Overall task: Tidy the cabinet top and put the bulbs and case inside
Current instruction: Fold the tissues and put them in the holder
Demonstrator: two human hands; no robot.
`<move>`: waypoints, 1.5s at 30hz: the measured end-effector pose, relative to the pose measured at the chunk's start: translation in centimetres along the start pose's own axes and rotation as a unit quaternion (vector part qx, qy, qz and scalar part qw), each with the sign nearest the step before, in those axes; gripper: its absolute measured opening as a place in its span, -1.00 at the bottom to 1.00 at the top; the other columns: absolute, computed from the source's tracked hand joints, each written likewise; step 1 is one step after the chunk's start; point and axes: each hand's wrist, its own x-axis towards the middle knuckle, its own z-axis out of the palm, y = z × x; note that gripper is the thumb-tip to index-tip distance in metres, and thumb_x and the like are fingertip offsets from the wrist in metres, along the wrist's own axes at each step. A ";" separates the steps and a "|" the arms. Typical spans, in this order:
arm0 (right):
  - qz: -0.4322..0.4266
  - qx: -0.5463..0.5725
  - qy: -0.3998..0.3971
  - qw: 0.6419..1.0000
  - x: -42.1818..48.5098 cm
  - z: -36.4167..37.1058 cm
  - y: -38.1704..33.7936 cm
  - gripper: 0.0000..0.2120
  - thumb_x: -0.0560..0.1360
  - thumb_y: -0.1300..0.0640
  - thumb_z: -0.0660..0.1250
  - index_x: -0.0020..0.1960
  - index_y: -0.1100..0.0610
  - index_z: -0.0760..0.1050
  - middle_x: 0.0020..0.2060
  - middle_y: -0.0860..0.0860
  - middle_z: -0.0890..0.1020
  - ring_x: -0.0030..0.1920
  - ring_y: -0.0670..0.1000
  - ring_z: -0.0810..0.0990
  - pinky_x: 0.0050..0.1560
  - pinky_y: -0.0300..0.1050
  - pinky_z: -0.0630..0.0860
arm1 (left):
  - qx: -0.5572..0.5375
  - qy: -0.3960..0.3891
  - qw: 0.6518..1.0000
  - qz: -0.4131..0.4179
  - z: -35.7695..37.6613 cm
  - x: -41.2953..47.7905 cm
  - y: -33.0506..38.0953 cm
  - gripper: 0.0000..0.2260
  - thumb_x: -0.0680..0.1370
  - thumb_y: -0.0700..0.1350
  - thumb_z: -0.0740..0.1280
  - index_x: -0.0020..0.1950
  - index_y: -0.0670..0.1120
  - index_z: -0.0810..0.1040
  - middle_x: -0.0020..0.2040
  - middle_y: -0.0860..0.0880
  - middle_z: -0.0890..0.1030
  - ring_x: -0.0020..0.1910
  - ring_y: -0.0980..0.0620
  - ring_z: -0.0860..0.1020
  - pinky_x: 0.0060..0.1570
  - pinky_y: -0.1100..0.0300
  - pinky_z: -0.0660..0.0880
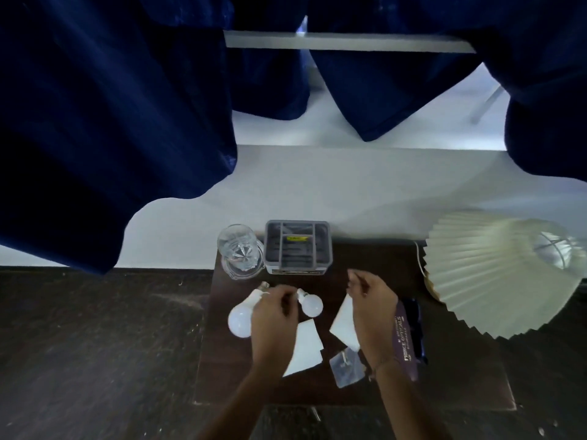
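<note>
Nearest, a small clear packet with a metal fitting inside lies on the dark cabinet top, and beside it two white paper pieces sit loose between the forearms; this litter probably has to go before the top counts as tidy. The case, a dark spectacle box with gold lettering, lies just right of the right wrist, partly covered by it, likely left for a later trip.

The left hand hovers between the two bulbs, its grip curled together with the fingertips touching the base of the small bulb; whether it has actually clamped on it I cannot tell. The large bulb lies on its side against the hand's outer edge, near the table's left edge, where a nudge could roll it off. The right hand floats above one paper piece, grip loosely apart, holding nothing visible.

Further back stand a cut glass in a clear dish and a grey divided organizer, with a pleated lampshade crowding the right side. Blue curtains hang beyond.
</note>
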 end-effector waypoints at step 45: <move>0.316 0.247 -0.084 0.912 1.5 -1.0 -0.2 -0.58 0.62 -0.03 0.03 0.16 0.25 0.49 -0.24 0.10 0.59 -0.18 0.06 0.58 -0.21 -0.09 0.55 | -0.051 -0.096 0.993 -0.036 6.3 -0.3 5.7 -0.91 0.44 -0.11 0.38 -0.10 -0.09 0.57 -0.26 0.11 0.56 -0.30 0.26 0.49 -0.32 0.49 0.33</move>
